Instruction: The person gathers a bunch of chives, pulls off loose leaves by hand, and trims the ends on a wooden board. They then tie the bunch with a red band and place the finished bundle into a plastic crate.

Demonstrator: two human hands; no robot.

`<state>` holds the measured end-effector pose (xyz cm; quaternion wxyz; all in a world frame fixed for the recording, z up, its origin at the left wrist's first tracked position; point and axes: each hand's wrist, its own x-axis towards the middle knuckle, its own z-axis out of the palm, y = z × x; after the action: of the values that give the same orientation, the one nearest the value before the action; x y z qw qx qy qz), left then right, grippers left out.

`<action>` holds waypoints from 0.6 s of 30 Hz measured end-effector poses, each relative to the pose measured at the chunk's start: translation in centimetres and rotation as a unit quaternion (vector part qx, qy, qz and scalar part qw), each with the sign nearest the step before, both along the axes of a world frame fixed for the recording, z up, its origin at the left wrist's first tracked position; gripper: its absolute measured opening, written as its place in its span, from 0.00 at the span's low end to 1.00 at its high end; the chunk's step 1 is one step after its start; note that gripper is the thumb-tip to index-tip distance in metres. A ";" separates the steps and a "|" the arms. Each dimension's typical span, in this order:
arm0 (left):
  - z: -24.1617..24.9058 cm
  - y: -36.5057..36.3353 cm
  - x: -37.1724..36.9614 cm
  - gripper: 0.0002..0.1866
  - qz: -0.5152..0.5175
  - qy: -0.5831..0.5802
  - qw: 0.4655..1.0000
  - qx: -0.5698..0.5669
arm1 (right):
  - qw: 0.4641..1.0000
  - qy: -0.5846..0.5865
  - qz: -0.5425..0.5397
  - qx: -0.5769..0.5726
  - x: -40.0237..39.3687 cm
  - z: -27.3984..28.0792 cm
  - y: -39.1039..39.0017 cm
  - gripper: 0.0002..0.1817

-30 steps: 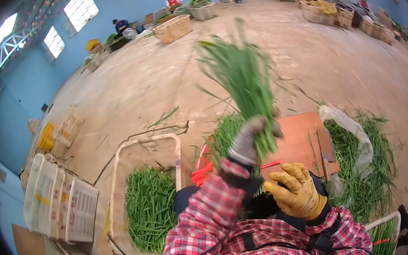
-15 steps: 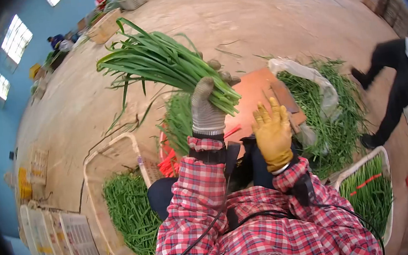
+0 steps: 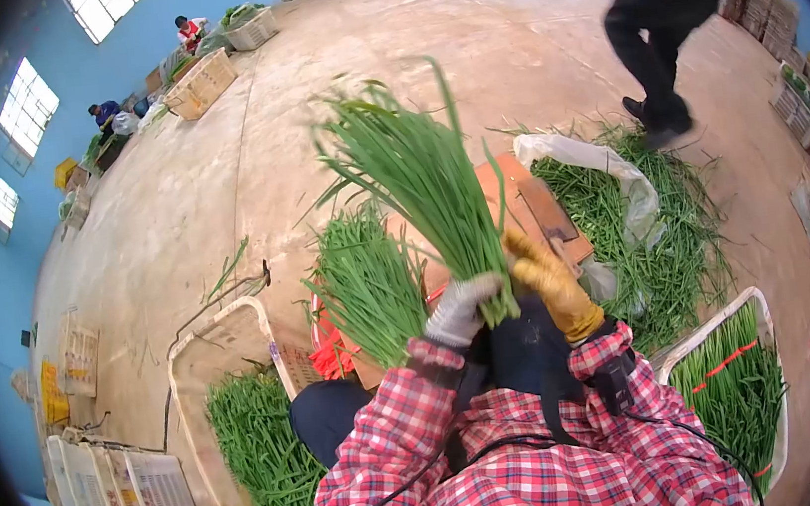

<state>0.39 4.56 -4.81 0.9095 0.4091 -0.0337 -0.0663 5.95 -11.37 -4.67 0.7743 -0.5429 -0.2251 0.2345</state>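
- green bunch is over the lap, leaves far side, left hand wrapped round the stems, probably so the tops fan free
- right hand half-open just right, can't tell if touching
- leafy pile left, handy reach imo

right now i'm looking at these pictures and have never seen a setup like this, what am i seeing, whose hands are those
There is no machine: these are one person's own gloved hands. Every picture comes from one camera on that person's head, looking forward and down. The left hand, in a grey glove, holds a bunch of long green leaves. The right hand, in yellow, is open beside it. In front is a reddish board, with more greens to its left. To its right, a heap of greens lies around pale plastic. Baskets of greens stand at left and right.
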 end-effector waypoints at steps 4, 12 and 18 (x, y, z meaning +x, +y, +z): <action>-2.4 0.3 -3.7 0.22 -0.133 0.063 0.987 0.071 | 0.985 0.073 0.155 -0.015 -1.4 0.3 -1.1 0.42; -6.5 0.2 -8.1 0.25 -0.182 0.053 0.961 0.202 | 0.988 0.123 0.093 -0.008 -2.7 -3.2 -4.9 0.36; -9.0 0.6 -9.8 0.21 -0.114 0.076 0.902 0.409 | 0.981 0.176 -0.056 0.060 -1.8 -2.8 -11.3 0.26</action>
<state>-9.41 5.19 -13.82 0.6480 0.7324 0.0188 -0.2082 4.15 -22.62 -7.45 0.8447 -0.4576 -0.0683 0.2692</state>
